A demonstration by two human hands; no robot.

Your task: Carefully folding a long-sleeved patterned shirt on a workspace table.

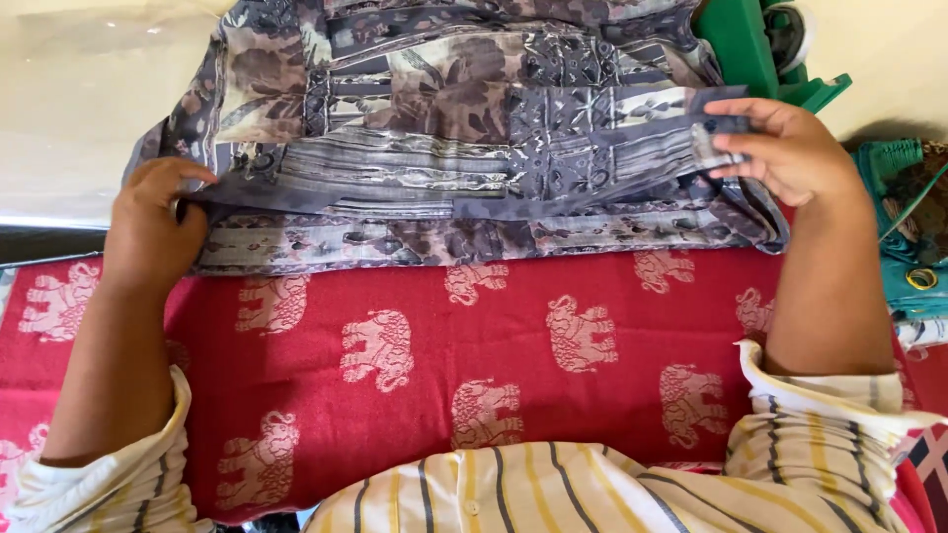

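Both hands pinch the garment (464, 128) on the red cloth (494, 355): left hand (153, 232) and right hand (790, 148) at its ends. It looks partly folded; further folds seem left.

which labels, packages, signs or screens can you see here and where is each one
garment label: a small pale rectangular tag with dark marks, at the end of the patterned grey-brown garment, pinched under the right hand near the top right; its marks are too small to make out.
No packages, signs or screens show in this view.
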